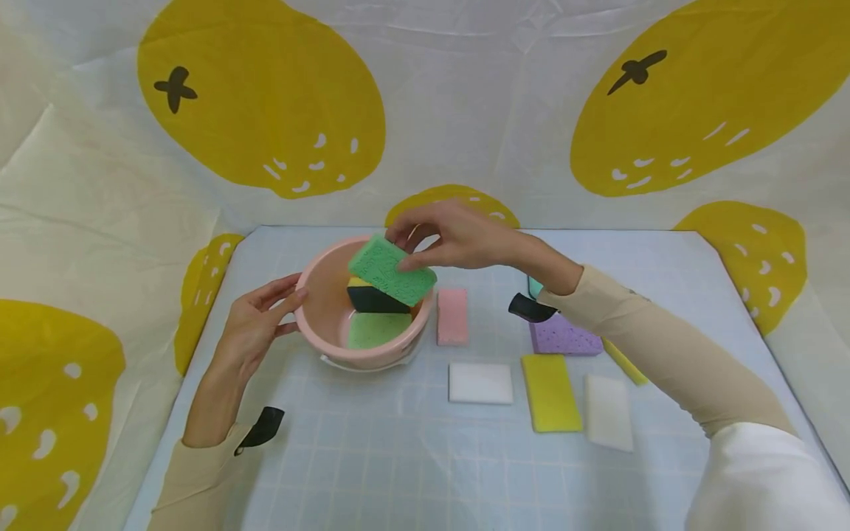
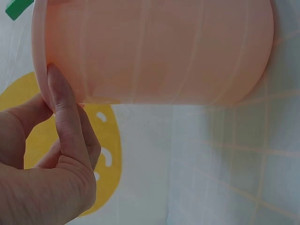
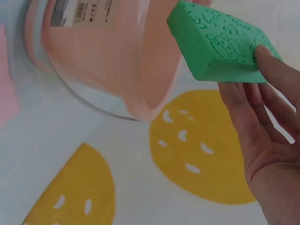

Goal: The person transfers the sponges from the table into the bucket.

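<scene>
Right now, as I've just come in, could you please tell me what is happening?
A person's right hand holds a green sponge over a pink bucket, while the left hand grips its rim. Inside lie a black-and-yellow sponge and a pale green sponge. A pink sponge, a purple sponge and a yellow sponge lie on the table nearby.

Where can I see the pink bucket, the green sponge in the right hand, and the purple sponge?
Pink bucket [image 2: 159, 51], left wrist view: outer side wall.
Green sponge [image 1: 387, 271], head view: middle of its broad face.
Purple sponge [image 1: 566, 340], head view: its top face.
</scene>
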Motion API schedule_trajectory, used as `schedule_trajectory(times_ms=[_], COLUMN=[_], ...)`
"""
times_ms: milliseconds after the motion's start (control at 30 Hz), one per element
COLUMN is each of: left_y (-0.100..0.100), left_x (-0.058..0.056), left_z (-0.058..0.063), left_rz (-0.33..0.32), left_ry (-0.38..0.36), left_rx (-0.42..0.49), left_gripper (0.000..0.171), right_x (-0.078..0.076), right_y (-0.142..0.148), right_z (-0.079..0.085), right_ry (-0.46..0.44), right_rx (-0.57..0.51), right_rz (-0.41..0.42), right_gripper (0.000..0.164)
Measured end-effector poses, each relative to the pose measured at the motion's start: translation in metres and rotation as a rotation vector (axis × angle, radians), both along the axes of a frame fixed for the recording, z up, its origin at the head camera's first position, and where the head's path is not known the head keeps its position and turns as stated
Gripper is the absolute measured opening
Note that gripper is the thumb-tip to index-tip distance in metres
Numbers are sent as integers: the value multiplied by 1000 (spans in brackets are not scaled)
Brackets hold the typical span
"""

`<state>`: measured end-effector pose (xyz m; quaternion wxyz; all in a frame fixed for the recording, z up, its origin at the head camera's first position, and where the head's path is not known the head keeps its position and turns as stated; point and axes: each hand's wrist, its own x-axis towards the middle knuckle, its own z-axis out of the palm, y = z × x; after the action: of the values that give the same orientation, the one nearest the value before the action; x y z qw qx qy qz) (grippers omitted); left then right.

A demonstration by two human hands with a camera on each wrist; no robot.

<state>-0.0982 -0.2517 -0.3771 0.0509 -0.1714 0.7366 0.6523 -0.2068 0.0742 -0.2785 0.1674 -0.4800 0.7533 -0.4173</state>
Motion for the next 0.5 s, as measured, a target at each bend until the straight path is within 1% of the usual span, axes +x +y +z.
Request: schedule_trajectory(times_ms=[133, 300, 500], left_y=[0, 0, -1], left_x=[0, 0, -1], left_z=[-1, -1, -2], left_rz=[6, 15, 7], left_ry=[-7, -3, 7], left_rx=[13, 3, 1], left_gripper=[67, 67, 67], right_x=[-1, -4, -4], right_y=[-11, -24, -38], right_z=[-8, -19, -32], right_ry=[-16, -25, -18], right_rx=[3, 20, 90], right_rz=[29, 61, 103], right_gripper=[36, 36, 37])
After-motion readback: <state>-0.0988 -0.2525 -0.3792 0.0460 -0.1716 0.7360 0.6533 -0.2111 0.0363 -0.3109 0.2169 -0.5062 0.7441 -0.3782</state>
